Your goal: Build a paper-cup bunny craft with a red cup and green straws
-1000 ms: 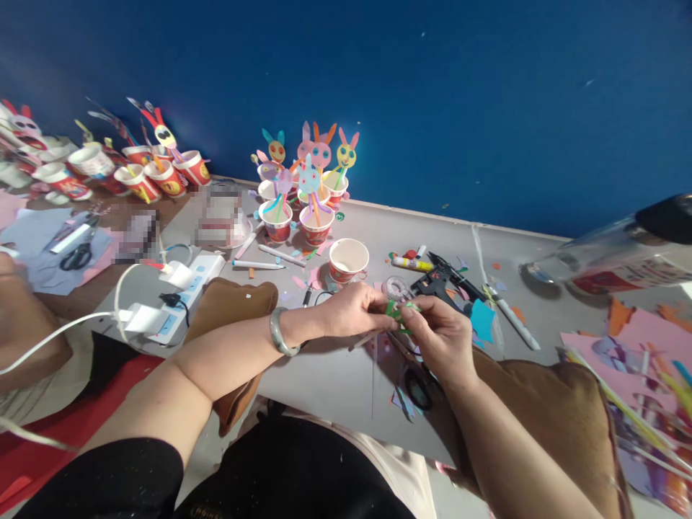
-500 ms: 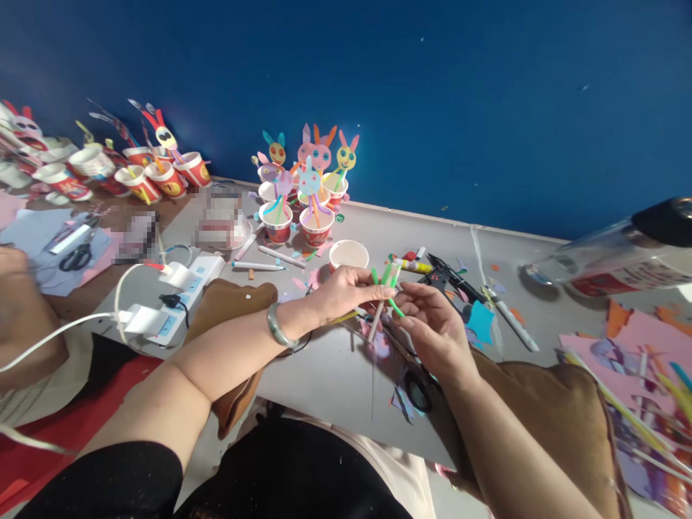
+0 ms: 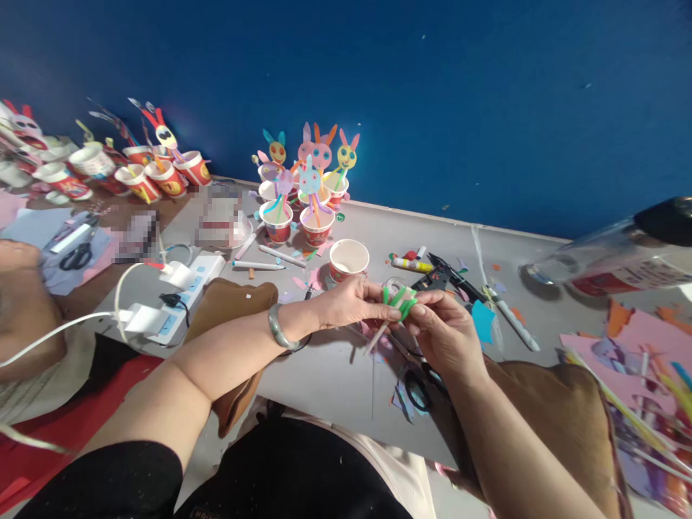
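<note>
Above the table, my left hand (image 3: 357,303) grips a pale pinkish straw-like stick (image 3: 377,339) that slants down between the fingers. A green strip (image 3: 406,308) is looped about the stick's upper part, and my right hand (image 3: 447,333) pinches it between thumb and fingers. Whether the strip is a straw or a pipe cleaner I cannot make out. Just beyond my left hand stands an open paper cup (image 3: 349,268). Scissors (image 3: 417,389) with dark handles lie below my right hand among paper scraps.
Decorated cups with rabbit-like paper heads (image 3: 309,176) stand by the blue wall. A black glue gun (image 3: 451,277) lies beyond my right hand, near a large bottle (image 3: 605,263). At left are a power strip (image 3: 187,299) and another person's arm (image 3: 27,310). Coloured paper (image 3: 600,339) lies right.
The green strip, which stuck out loosely toward my right hand, is now bent round the stick. My right hand has closed in on it, and both hands have lowered slightly.
</note>
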Demonstrator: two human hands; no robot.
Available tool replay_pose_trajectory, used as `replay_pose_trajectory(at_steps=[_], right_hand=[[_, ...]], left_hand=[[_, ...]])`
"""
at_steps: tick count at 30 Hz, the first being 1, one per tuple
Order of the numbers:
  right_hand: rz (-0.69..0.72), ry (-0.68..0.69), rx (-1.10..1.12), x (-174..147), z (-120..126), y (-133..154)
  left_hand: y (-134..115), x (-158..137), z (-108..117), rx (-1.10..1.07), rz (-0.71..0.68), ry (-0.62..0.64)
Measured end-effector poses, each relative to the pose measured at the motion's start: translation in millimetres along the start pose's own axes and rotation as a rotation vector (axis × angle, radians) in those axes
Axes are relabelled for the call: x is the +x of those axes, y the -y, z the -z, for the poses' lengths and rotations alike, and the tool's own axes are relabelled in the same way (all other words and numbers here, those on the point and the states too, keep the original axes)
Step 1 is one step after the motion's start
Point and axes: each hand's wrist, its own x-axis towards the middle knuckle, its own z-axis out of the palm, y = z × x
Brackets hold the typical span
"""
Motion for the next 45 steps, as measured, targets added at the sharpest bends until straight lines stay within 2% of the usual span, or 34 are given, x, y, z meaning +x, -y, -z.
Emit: replay_pose_trajectory(at_steps=[4, 8, 14, 22, 27, 30, 33, 37, 43, 45], right_hand=[[-0.098, 0.051, 0.051, -1, 0, -1], [-0.19, 0.166, -0.01, -3, 3, 0], [-0.225, 0.295, -0.087, -6, 2, 7], [-0.124, 0.24, -0.253, -9, 0, 6], [-0.004, 0.229, -0.34, -13, -2, 9], [0.038, 0.202, -0.342, -15, -2, 8], [0.026, 0.169, -0.3, -14, -1, 6], [-0.018, 0.217, -0.266, -11, 3, 8], [-0.032, 0.314, -0.419, -12, 4, 16], [-0.019, 0.305, -0.456, -14, 4, 16]], left_hand=[[1, 0, 1, -0.005, 0.034, 0.027], [0, -1, 2, 0.034, 0.054, 0.099], [1, -2, 3, 0.115, 0.094, 0.198], [3, 1, 4, 0.16, 0.047, 0.204], [0, -2, 0, 0.22, 0.137, 0.269], [-3, -6, -4, 0.27, 0.11, 0.295], [-5, -9, -5, 0.331, 0.036, 0.279], [-5, -11, -3, 0.381, -0.015, 0.266], [-5, -10, 2, 0.517, -0.057, 0.318], [-7, -10, 3, 0.567, -0.067, 0.33]])
